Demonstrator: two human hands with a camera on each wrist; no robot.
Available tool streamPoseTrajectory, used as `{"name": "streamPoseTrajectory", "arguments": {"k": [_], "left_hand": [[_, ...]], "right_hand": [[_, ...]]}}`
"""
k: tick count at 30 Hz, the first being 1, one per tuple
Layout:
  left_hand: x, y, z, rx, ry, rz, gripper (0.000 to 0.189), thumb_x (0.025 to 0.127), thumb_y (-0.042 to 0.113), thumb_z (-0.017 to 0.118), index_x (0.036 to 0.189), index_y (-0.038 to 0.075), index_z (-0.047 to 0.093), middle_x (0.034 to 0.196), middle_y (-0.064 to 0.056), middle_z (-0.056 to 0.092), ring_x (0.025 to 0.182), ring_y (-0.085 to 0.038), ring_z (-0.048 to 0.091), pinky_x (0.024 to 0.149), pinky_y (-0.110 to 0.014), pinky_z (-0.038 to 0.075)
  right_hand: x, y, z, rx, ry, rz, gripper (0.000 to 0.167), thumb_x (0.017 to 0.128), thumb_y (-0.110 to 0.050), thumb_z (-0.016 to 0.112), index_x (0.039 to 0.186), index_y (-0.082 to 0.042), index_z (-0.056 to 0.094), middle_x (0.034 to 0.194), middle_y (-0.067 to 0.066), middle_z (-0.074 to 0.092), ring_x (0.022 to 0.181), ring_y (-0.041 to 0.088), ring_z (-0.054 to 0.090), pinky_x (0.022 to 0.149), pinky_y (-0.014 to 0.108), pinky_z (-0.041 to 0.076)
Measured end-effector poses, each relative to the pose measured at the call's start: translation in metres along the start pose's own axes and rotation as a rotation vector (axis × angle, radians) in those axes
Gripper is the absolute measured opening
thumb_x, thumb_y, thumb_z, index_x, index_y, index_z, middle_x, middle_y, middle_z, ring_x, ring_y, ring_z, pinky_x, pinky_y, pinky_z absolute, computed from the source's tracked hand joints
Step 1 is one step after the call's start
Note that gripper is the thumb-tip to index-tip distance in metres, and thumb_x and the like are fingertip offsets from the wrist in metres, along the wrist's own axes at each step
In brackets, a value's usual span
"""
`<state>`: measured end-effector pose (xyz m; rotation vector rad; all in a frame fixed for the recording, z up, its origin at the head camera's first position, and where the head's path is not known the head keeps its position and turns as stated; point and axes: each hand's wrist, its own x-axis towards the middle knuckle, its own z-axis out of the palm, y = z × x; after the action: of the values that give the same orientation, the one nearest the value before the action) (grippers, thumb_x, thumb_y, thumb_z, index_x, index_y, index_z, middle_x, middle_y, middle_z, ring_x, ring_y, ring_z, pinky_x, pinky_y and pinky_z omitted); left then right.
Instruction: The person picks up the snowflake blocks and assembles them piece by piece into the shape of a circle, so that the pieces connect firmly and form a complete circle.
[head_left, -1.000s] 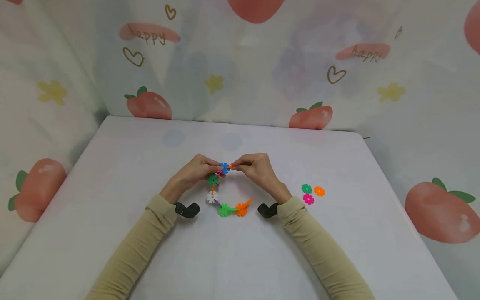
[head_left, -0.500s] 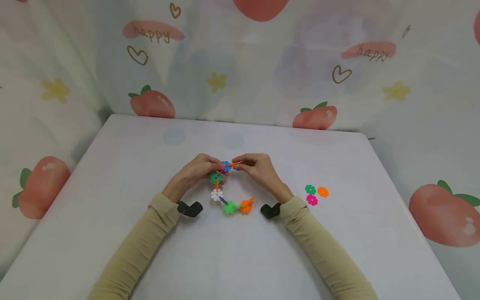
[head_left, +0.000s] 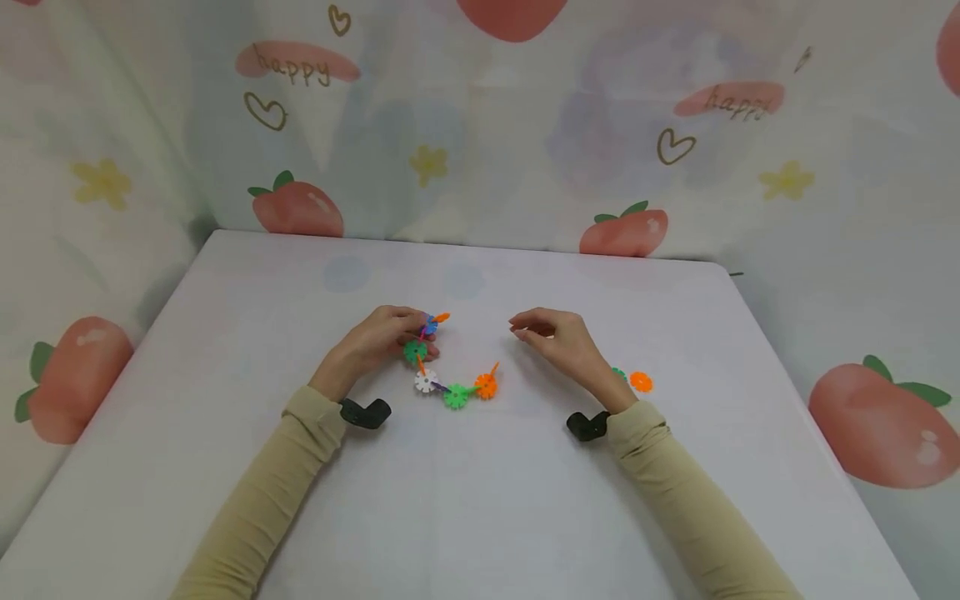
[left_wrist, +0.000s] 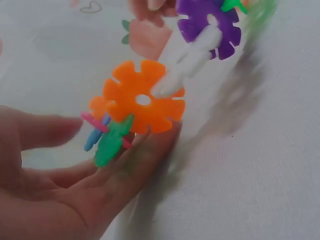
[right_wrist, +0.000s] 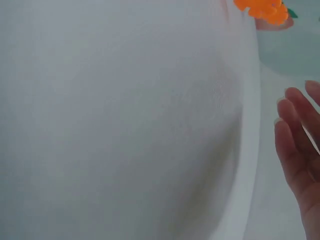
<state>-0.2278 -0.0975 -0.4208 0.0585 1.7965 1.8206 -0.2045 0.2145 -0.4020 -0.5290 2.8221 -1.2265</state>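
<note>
A curved chain of slotted plastic snowflake discs hangs from my left hand (head_left: 375, 340), which pinches it near its upper end between thumb and fingers. That end has an orange disc (head_left: 443, 317) set edge-on into a blue disc (head_left: 431, 325). Further along come a green disc (head_left: 415, 352), a white disc (head_left: 426, 382), a bright green disc (head_left: 456, 396) and an orange disc (head_left: 486, 386), linked by other discs turned edge-on. In the left wrist view a purple disc (left_wrist: 200, 25) also shows. My right hand (head_left: 562, 337) holds nothing, its fingers loosely extended, apart from the chain.
On the white table (head_left: 480, 517), a loose orange disc (head_left: 641, 382) lies right of my right wrist. A loose green disc (head_left: 618, 373) beside it is partly hidden by the wrist. Black wrist cameras sit under both wrists. Printed cloth walls (head_left: 510, 158) stand behind and beside the table.
My right hand has let go of the orange disc at the chain's upper end and moved right. My left hand has shifted slightly left with the chain. The loose pink disc is now hidden.
</note>
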Motion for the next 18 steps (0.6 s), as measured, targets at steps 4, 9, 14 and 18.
{"name": "streamPoseTrajectory", "arguments": {"k": [4,9,14,18], "left_hand": [[0.000,0.001,0.001,0.021,0.005,-0.028,0.043,0.107,0.027,0.058,0.126,-0.011,0.059,0.087,-0.014,0.075,0.079,-0.022,0.077,0.082,-0.030,0.061],[0.000,0.001,0.002,0.044,0.024,-0.043,0.043,0.104,0.028,0.063,0.125,-0.009,0.063,0.085,-0.010,0.075,0.076,-0.021,0.077,0.078,-0.030,0.062],[0.000,0.002,0.003,0.065,0.030,-0.055,0.046,0.103,0.033,0.064,0.130,-0.005,0.064,0.086,-0.011,0.077,0.077,-0.020,0.078,0.078,-0.027,0.061],[-0.001,0.004,0.002,0.074,0.041,-0.066,0.047,0.104,0.035,0.063,0.131,-0.003,0.064,0.090,-0.012,0.077,0.078,-0.020,0.078,0.079,-0.027,0.061]], "right_hand": [[-0.016,0.010,-0.014,-0.103,0.006,-0.005,0.019,0.096,-0.010,0.072,0.115,-0.010,0.077,0.102,0.002,0.078,0.085,0.018,0.067,0.076,0.027,0.054],[-0.035,0.022,-0.032,-0.164,0.016,0.001,0.018,0.095,-0.011,0.074,0.112,-0.010,0.078,0.101,0.002,0.077,0.084,0.018,0.064,0.074,0.024,0.052],[-0.055,0.038,-0.055,-0.223,0.016,0.060,0.019,0.094,-0.011,0.076,0.112,-0.009,0.078,0.101,0.005,0.076,0.082,0.019,0.063,0.071,0.023,0.051],[-0.070,0.048,-0.073,-0.267,-0.001,0.151,0.022,0.095,-0.014,0.075,0.116,-0.009,0.076,0.104,0.008,0.075,0.085,0.021,0.062,0.069,0.024,0.051]]}}
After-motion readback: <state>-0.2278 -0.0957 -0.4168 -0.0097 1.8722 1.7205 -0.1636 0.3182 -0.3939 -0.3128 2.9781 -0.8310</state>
